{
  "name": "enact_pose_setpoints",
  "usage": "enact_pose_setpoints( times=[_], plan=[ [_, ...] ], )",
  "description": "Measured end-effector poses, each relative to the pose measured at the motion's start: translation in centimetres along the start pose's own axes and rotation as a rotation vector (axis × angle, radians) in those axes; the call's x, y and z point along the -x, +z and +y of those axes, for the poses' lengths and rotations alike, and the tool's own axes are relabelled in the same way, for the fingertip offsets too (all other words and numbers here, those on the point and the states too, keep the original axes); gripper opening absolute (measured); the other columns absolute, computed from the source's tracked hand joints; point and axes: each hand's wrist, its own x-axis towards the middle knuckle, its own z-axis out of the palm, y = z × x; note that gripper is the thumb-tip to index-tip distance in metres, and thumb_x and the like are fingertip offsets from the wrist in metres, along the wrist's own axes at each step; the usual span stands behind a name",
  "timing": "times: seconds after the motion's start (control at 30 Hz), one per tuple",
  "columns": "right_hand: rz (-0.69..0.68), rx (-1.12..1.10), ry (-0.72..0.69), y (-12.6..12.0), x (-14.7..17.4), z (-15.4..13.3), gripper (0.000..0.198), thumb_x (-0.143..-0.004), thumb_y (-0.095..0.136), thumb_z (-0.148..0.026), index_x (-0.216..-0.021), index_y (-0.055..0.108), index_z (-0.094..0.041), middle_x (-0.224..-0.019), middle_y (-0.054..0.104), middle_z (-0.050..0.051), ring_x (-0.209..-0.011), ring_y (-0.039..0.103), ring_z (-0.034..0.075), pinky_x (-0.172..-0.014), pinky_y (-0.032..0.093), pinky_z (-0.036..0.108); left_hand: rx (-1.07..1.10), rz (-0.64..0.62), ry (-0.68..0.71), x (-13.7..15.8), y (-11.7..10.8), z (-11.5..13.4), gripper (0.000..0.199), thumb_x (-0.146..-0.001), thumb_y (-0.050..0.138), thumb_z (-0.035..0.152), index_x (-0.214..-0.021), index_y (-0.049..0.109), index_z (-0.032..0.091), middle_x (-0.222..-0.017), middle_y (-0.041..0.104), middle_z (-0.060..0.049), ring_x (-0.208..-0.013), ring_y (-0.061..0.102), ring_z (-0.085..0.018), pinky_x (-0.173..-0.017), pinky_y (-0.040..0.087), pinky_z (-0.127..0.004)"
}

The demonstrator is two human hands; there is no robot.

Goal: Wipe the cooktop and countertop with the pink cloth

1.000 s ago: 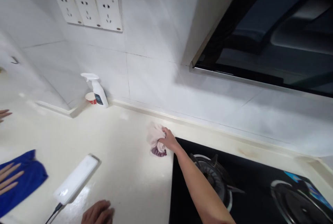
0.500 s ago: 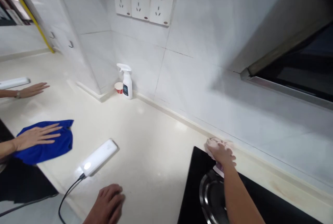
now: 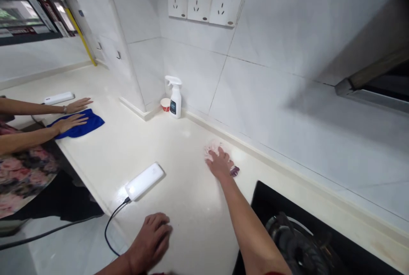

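Note:
My right hand [image 3: 220, 163] presses down on a pale pink-and-white cloth [image 3: 211, 147] on the cream counter, close to the wall. A dark purple patch [image 3: 234, 171] shows beside the little-finger side of that hand. My left hand [image 3: 151, 239] rests on the counter near its front edge, fingers curled and nothing visible in them. Just beyond it lies a white power bank [image 3: 145, 180] with a black cable [image 3: 110, 226] plugged into its near end.
A co-worker's hand [image 3: 72, 124] lies on a blue cloth [image 3: 92, 124] at the left, near another white power bank [image 3: 59, 98]. A white spray bottle [image 3: 175, 100] and a small red-and-white cup [image 3: 165, 104] stand in the corner. A black gas stove [image 3: 260, 200] sits at the right.
My right hand has moved left with the pink cloth, from the stove's back corner onto the counter. The co-worker's blue cloth has moved farther back. The view has shifted left.

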Motion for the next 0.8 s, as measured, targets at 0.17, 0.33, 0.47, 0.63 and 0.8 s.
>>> enact_pose_setpoints(
  times=[0.17,0.33,0.47,0.63,0.8],
  plan=[
    [-0.037,0.010,-0.217,1.5,4.8,-4.3,0.044,-0.095,0.054,-0.041,-0.139,0.057,-0.037,-0.166,0.022,0.001,-0.147,0.020,0.037,-0.114,0.021,0.058,0.030,0.022,-0.003,0.4,0.3,-0.1,0.021,-0.094,0.045,0.012,-0.105,0.060,0.020,-0.108,0.062,-0.009,-0.105,0.057,-0.022,-0.090,0.046,-0.040],
    [-0.047,0.037,-0.294,4.0,10.7,-5.3,0.047,-0.090,0.062,-0.039,-0.137,0.059,-0.042,-0.167,0.023,0.001,-0.147,0.022,0.035,-0.114,0.022,0.058,0.036,0.042,-0.003,0.7,0.4,-0.2,0.018,-0.091,0.047,0.014,-0.100,0.061,0.020,-0.106,0.062,-0.009,-0.104,0.057,-0.023,-0.088,0.045,-0.041],
    [-0.049,0.008,-0.275,5.4,15.9,-6.1,0.050,-0.087,0.064,-0.039,-0.137,0.058,-0.042,-0.167,0.024,0.001,-0.147,0.024,0.037,-0.112,0.023,0.060,0.067,0.043,0.034,1.1,0.8,-0.8,0.019,-0.088,0.049,0.016,-0.102,0.061,0.020,-0.109,0.061,-0.010,-0.105,0.056,-0.025,-0.089,0.046,-0.044],
    [-0.019,-0.020,-0.193,7.1,22.9,-7.0,0.052,-0.088,0.063,-0.040,-0.140,0.055,-0.042,-0.167,0.024,0.002,-0.148,0.025,0.037,-0.113,0.025,0.060,0.169,0.184,0.057,1.8,1.6,-2.5,0.030,-0.090,0.046,0.015,-0.118,0.056,0.020,-0.124,0.057,-0.014,-0.117,0.053,-0.026,-0.098,0.047,-0.046],
    [-0.025,0.004,-0.039,9.5,31.7,-7.0,0.055,-0.085,0.067,-0.044,-0.139,0.056,-0.044,-0.165,0.029,0.001,-0.148,0.028,0.037,-0.114,0.027,0.058,0.252,0.149,0.039,1.8,1.7,-3.4,0.030,-0.093,0.047,0.017,-0.122,0.053,0.020,-0.124,0.057,-0.013,-0.119,0.052,-0.026,-0.101,0.044,-0.046]
  ],
)
